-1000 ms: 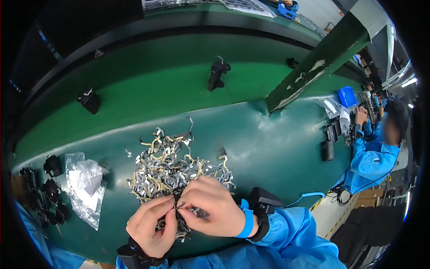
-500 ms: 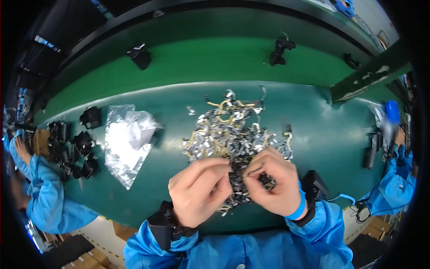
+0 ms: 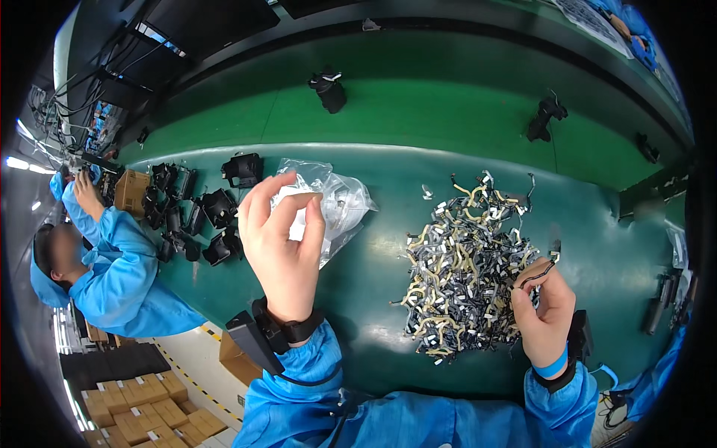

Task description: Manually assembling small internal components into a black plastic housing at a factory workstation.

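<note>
A short dark cable (image 3: pixel 538 276) — bent, slender — sits in the right hand (image 3: pixel 547 315).

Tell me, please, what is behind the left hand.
A clear bag on the green table shows; the left hand covers part of it, which cannot be seen.

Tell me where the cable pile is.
In the head view, the cable pile lies right of centre on the green table, between the plastic bag on its left and the right hand.

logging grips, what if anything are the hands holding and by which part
Right hand: a thin black cable, pinched near the visible end opposite its pale connector. Left hand: nothing visibly held.
</note>
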Motion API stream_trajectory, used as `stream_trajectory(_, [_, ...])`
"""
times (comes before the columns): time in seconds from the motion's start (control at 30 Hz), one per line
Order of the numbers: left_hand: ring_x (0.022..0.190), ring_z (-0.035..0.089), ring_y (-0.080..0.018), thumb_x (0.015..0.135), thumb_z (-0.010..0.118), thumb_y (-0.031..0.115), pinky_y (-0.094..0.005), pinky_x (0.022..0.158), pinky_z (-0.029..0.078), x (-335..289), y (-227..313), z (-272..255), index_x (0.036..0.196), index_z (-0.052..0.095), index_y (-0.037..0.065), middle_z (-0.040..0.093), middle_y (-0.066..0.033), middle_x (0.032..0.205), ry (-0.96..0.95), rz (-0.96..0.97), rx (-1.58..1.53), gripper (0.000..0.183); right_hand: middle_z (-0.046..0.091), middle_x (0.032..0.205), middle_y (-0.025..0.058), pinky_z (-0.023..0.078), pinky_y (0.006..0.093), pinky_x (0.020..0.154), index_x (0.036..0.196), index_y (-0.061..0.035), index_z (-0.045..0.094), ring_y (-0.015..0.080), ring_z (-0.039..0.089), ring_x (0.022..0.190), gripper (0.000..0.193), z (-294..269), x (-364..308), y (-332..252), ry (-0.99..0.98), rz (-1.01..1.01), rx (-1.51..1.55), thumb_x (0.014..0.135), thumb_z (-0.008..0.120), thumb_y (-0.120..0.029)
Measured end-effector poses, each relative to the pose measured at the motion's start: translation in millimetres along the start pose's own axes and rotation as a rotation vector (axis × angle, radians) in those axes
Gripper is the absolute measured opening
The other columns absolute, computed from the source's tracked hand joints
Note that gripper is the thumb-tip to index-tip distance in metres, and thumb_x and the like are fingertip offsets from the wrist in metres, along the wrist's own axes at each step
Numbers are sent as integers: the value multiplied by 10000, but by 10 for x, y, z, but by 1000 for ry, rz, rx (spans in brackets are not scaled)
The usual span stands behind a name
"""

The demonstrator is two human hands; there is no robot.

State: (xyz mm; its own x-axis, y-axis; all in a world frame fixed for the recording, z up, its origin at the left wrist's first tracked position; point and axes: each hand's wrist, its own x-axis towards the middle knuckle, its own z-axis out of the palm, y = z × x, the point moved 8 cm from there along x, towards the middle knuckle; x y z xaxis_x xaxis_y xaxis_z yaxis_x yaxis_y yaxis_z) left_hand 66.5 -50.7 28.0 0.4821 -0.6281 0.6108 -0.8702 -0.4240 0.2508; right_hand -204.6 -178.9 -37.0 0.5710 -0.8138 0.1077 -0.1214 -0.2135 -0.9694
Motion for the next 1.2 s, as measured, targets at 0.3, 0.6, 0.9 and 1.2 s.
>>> stream_trajectory(0.3, [1063,572,-256,788,695,-26,-372,920,435,-61,-96,2,845,700,70,632,-93,1102,96,-88,-323,111,549,830,49,404,268,729,870,-25,491,127,490,782,148,-24,-55,111,-6,80,227,814,586,73])
stream_trajectory(0.6, [920,666,-166,680,775,117,-291,783,414,-482,1250,54,958,735,131,698,2,1004,-268,532,-665,281,591,942,88,521,328,777,896,-35,479,188,633,864,77,304,-84,170,-408,375,877,921,552,-39])
stream_trajectory(0.9, [883,678,-156,665,754,146,-280,772,410,-571,1489,53,953,738,120,716,-2,956,-275,614,-629,289,552,904,84,480,319,775,848,-30,497,171,576,838,127,385,-135,105,-510,497,967,913,571,-110])
stream_trajectory(1.2, [842,672,-135,671,750,188,-275,696,379,-632,1473,-57,915,751,120,710,27,897,-212,629,-654,253,651,866,65,490,264,787,917,-21,550,135,659,847,149,504,-193,44,-669,504,1062,943,555,-168])
